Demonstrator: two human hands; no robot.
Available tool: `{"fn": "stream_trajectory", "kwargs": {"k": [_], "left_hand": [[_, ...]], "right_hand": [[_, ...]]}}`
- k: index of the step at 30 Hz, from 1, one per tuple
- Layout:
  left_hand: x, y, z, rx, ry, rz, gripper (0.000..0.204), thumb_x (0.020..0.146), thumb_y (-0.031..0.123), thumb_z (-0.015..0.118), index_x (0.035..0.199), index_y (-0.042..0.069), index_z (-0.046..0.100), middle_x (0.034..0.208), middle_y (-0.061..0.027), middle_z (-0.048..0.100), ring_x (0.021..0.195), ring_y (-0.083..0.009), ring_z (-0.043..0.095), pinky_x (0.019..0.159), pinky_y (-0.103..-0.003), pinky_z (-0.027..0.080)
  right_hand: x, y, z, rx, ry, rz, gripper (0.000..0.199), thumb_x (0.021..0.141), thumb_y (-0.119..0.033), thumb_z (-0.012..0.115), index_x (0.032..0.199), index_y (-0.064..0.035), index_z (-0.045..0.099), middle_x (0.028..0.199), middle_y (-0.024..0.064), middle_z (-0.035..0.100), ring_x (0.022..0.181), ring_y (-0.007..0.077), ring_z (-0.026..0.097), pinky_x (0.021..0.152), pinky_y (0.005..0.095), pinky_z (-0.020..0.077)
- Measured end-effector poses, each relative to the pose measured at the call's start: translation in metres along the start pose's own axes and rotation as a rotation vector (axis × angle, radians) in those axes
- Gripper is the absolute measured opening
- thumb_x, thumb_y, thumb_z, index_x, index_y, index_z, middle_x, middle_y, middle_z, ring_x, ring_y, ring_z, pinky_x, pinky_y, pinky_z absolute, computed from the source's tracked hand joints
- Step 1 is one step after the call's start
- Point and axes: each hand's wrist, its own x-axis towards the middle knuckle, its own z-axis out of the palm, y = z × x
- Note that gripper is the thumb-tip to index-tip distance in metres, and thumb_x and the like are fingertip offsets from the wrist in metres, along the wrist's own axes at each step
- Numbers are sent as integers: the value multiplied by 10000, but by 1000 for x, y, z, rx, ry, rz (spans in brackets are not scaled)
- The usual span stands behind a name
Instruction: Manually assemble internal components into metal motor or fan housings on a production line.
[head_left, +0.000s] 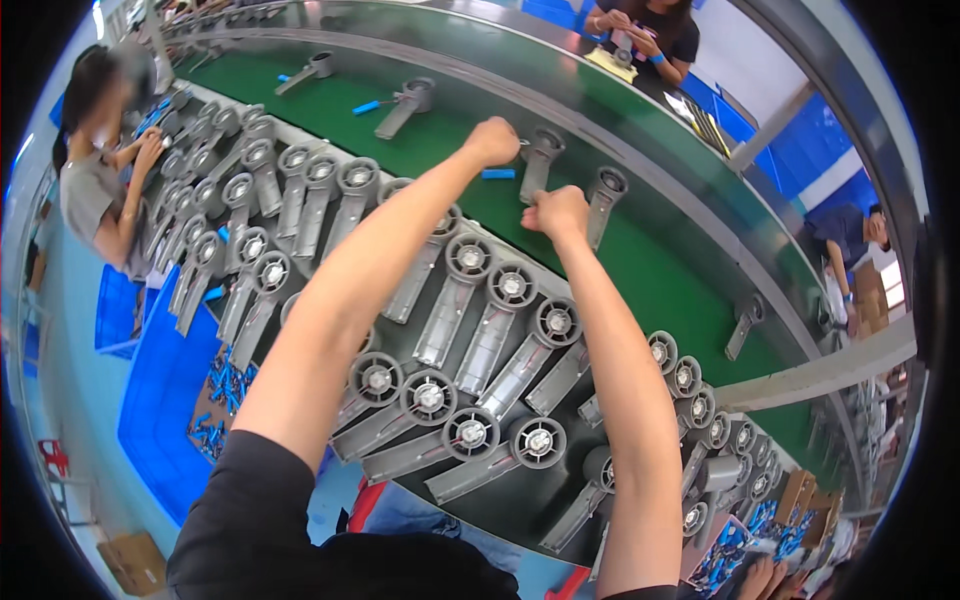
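My left hand (492, 142) reaches over the green conveyor belt, its fingers closed beside the round head of a grey handheld fan housing (545, 148). Whatever those fingers grip is too small to make out. A blue cylindrical battery (498, 174) lies on the belt just below that hand. My right hand (560, 213) is closed in a pinch at the lower end of the same housing's handle. Just right of it another grey fan housing (606, 200) rests on the belt.
Rows of grey fan housings (467, 300) cover the bench beneath my forearms. More lie along the belt (660, 270). Boxes of blue batteries (215, 400) stand at lower left and lower right. Co-workers sit at left (100, 180), across the belt (650, 40) and far right.
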Motion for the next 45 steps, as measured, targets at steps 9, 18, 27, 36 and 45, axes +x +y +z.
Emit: {"fn": "stream_trajectory", "kwargs": {"k": [9, 18, 27, 36, 45], "left_hand": [[-22, 101, 62, 45, -18, 587, 444, 795, 396, 707, 1064, 43, 723, 1120, -244, 681, 1083, -398, 639, 934, -511, 500], [-43, 140, 18, 279, 37, 700, 601, 780, 291, 741, 1313, 48, 602, 1272, -219, 631, 1177, -333, 615, 1005, -416, 479], [-314, 219, -91, 14, -126, 829, 603, 762, 183, 792, 1311, 24, 598, 1232, -143, 661, 1155, -267, 615, 988, -412, 463], [-470, 187, -24, -23, -229, 510, 585, 757, 9, 761, 1312, 18, 578, 1296, -189, 582, 1191, -358, 570, 1012, -414, 451], [-472, 173, 5, 36, -185, 518, 514, 836, 47, 715, 1329, 29, 568, 1363, -192, 545, 1260, -363, 524, 1057, -425, 414]], "right_hand": [[-128, -31, -121, -645, -106, -141, 405, 944, -352, 602, 983, 32, 724, 793, 158, 726, 630, 241, 711, 693, 368, 560], [-365, -3, -282, -446, 403, 182, 315, 942, -273, 655, 1011, 30, 703, 720, 11, 637, 594, 52, 539, 522, 222, 421], [-487, 189, -351, -708, 676, 244, 250, 880, -201, 700, 988, 24, 719, 792, 111, 691, 670, 164, 594, 656, 324, 483], [-502, 226, -370, -756, 845, 392, 366, 811, -312, 762, 1014, -9, 736, 940, 185, 724, 895, 330, 700, 822, 398, 524], [-522, 208, -394, 34, 967, -29, 276, 888, -99, 715, 1147, -2, 703, 949, -13, 661, 857, 90, 617, 795, 224, 477]]}}
